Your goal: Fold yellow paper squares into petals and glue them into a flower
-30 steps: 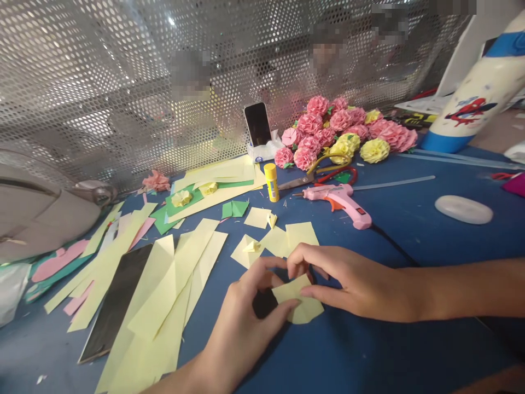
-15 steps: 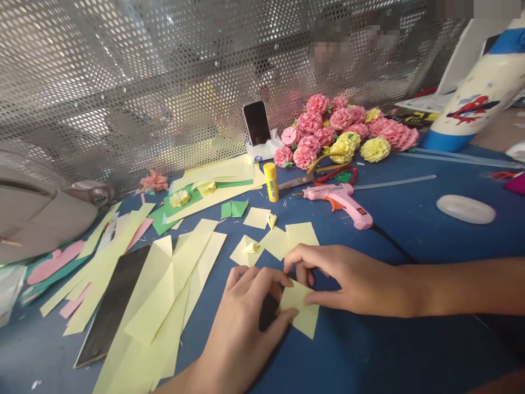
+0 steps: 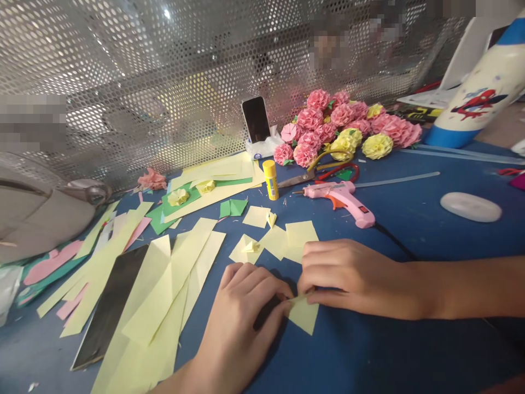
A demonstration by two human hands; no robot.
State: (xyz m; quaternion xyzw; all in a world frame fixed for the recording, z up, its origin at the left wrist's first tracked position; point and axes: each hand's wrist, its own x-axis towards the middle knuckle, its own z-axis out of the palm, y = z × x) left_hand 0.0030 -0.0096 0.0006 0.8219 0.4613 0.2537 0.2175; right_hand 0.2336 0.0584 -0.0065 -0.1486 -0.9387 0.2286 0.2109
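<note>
A small yellow paper square (image 3: 304,316) lies at the front middle, its far edge bent up between my hands. My left hand (image 3: 246,312) pinches its left corner between thumb and fingertips. On the other side, my right hand (image 3: 348,279) has curled fingers closed on the far edge, thumb underneath. Just beyond my hands are more yellow squares (image 3: 301,234), one (image 3: 241,254) bearing a small folded piece. Long yellow paper strips (image 3: 164,306) spread to the left of my left hand.
Pink glue gun (image 3: 340,200), scissors (image 3: 299,178) and a yellow glue stick (image 3: 270,180) lie beyond my hands. Pink and yellow paper flowers (image 3: 328,128), a phone (image 3: 256,120) and a bottle (image 3: 471,104) stand farther back. A white oval object (image 3: 471,207) is at right.
My right hand's fingers have closed in on the paper, and its far edge, flat before, is now bent up. My left fingertips and thumb have drawn together on the corner.
</note>
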